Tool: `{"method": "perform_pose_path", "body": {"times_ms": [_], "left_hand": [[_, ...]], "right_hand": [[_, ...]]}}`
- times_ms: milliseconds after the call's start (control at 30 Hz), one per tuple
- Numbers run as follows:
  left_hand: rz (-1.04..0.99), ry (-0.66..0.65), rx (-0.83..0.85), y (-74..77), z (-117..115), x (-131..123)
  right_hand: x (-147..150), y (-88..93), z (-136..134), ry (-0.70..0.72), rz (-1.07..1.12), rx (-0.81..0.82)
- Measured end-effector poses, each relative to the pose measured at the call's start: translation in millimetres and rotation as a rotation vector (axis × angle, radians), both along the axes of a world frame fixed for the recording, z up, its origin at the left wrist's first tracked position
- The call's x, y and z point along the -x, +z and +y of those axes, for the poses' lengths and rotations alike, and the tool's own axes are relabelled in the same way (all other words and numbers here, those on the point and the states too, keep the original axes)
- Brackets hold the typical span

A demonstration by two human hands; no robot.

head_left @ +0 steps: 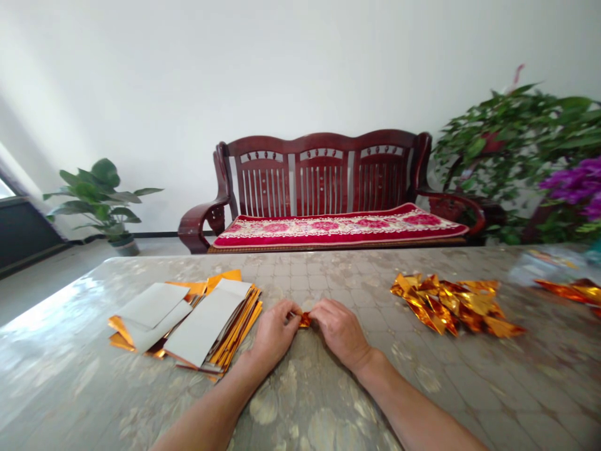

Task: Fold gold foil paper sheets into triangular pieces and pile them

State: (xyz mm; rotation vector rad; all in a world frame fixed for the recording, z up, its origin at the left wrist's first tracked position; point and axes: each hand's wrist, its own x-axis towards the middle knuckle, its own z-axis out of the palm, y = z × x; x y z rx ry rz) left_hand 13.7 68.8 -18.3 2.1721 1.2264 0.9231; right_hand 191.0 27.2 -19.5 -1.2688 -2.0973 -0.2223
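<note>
Between my two hands is a small piece of shiny orange-gold foil paper, mostly hidden by the fingers. My left hand pinches its left end, and my right hand pinches the right end. Both hands rest low over the table's middle. To the left lies a loose stack of foil paper sheets, several with their pale backs up and orange edges showing. A pile of folded gold foil pieces sits to the right, apart from my right hand.
The table has a patterned, glossy cover. At its right edge lie a clear plastic bag and more orange foil. Beyond stands a dark red wooden bench with a red floral cushion. Potted plants flank it.
</note>
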Motion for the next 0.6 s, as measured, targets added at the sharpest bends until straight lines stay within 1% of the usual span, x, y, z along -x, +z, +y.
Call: {"method": "perform_pose_path", "body": {"times_ms": [133, 300, 600], "left_hand": [[-0.001, -0.046, -0.019, -2.6, 1.7, 1.9], [0.006, -0.048, -0.021, -4.3, 2.3, 1.9], [0.002, -0.031, -0.001, -1.4, -1.5, -0.1]], "right_hand": [[0.6, 0.6, -0.8, 0.003, -0.003, 0.002], [2.1, 2.4, -2.5, 0.008, -0.012, 0.011], [2.6, 2.2, -2.1, 0.014, -0.036, 0.024]]}}
